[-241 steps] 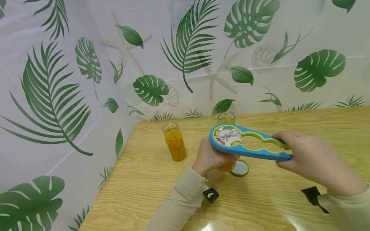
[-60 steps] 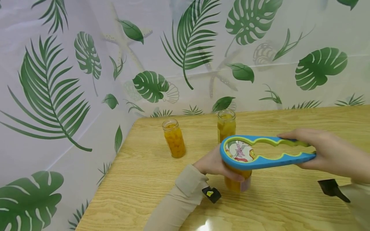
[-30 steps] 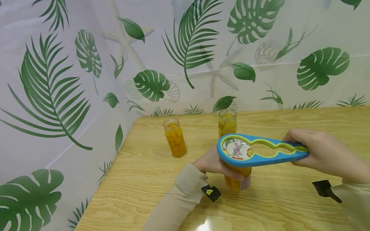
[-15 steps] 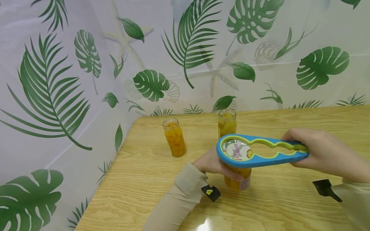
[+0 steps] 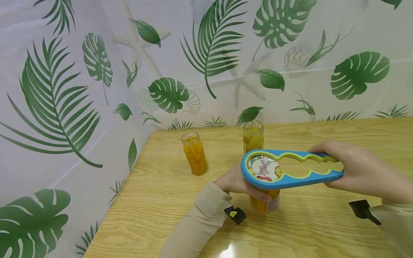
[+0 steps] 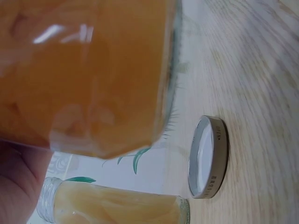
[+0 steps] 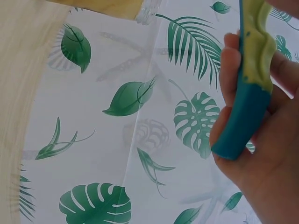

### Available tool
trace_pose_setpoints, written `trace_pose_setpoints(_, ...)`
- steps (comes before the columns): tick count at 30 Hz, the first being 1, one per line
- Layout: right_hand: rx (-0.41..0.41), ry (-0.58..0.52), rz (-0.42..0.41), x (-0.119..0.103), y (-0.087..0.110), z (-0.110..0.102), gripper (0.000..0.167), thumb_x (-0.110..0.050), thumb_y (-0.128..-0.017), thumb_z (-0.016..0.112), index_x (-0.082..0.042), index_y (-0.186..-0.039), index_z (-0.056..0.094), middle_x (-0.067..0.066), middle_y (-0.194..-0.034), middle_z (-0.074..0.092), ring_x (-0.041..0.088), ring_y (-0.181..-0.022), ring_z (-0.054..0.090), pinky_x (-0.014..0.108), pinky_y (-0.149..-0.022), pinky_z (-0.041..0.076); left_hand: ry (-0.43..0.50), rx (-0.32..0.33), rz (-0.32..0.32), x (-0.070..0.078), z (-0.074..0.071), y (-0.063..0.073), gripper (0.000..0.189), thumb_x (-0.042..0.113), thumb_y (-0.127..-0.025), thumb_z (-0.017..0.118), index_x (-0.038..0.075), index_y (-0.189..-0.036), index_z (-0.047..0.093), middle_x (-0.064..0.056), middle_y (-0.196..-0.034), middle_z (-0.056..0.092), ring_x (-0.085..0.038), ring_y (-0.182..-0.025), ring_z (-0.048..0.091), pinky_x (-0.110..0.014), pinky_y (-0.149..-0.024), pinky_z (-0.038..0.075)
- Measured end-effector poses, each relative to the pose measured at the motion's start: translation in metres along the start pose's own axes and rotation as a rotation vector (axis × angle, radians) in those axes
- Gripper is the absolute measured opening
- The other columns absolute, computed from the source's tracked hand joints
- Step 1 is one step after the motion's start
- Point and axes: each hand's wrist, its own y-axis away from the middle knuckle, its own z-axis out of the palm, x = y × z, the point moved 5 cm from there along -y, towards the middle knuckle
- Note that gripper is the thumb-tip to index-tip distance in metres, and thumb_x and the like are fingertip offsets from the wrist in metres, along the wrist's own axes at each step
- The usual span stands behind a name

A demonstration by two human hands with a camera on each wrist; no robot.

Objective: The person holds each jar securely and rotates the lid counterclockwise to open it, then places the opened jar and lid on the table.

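Note:
In the head view my left hand (image 5: 238, 182) grips a glass jar (image 5: 259, 205) of orange fruit pieces from its left side. A printed lid (image 5: 264, 168) covers this jar. Around the lid sits the round end of a blue and yellow-green jar opener (image 5: 303, 179), lying roughly level. My right hand (image 5: 362, 172) holds the opener's handles at the far end, fingers curled round them. The right wrist view shows that hand (image 7: 275, 158) wrapped about the handle tip. In the left wrist view the jar fills the upper left; whether its base touches the table cannot be told.
A lidless jar of orange fruit (image 5: 195, 157) stands at the left back. Another lidless jar, with yellow fruit (image 5: 253, 141), stands behind the opener. A loose metal lid (image 6: 218, 158) lies on the wooden table (image 5: 145, 211). Leaf-printed sheeting (image 5: 226, 64) rises behind the table and at its left.
Since eight seconds ago the jar and opener have come nearer and slightly right. Over the last second the gap between the opener's handles has widened; my left hand has hardly moved.

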Motion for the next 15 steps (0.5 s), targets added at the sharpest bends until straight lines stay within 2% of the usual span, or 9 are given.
trace_pose_setpoints(5, -0.036, -0.026, 0.032, 0.0026, -0.0001, 0.0039, 0.065, -0.006, -0.046, 0.080, -0.007, -0.106, 0.054, 0.003, -0.097, 0.059, 0.024, -0.084, 0.054, 0.041, -0.064, 0.045, 0.016, 0.010, 0.014, 0.0019, 0.0005, -0.0002, 0.064, -0.020, -0.057, 0.069, -0.013, -0.113, 0.040, -0.029, -0.107, 0.047, 0.000, -0.092, 0.046, -0.027, -0.090, 0.039)
trace_pose_setpoints(11, -0.055, -0.021, 0.023, 0.0031, 0.0007, 0.0055, 0.068, -0.005, -0.046, 0.080, -0.009, -0.109, 0.054, 0.003, -0.100, 0.057, 0.025, -0.087, 0.053, 0.043, -0.065, 0.044, 0.019, 0.002, 0.003, 0.0010, 0.0009, -0.0005, 0.064, -0.020, -0.057, 0.069, -0.013, -0.113, 0.040, -0.030, -0.107, 0.047, 0.000, -0.092, 0.046, -0.026, -0.090, 0.038)
trace_pose_setpoints(15, -0.052, 0.008, -0.013, 0.0009, 0.0007, 0.0041, 0.069, -0.003, -0.044, 0.077, -0.009, -0.109, 0.054, 0.001, -0.097, 0.055, 0.023, -0.084, 0.051, 0.041, -0.064, 0.042, 0.024, -0.009, -0.016, -0.0023, 0.0008, -0.0002, 0.063, -0.019, -0.058, 0.070, -0.013, -0.114, 0.042, -0.029, -0.107, 0.048, 0.001, -0.091, 0.047, -0.025, -0.089, 0.039)
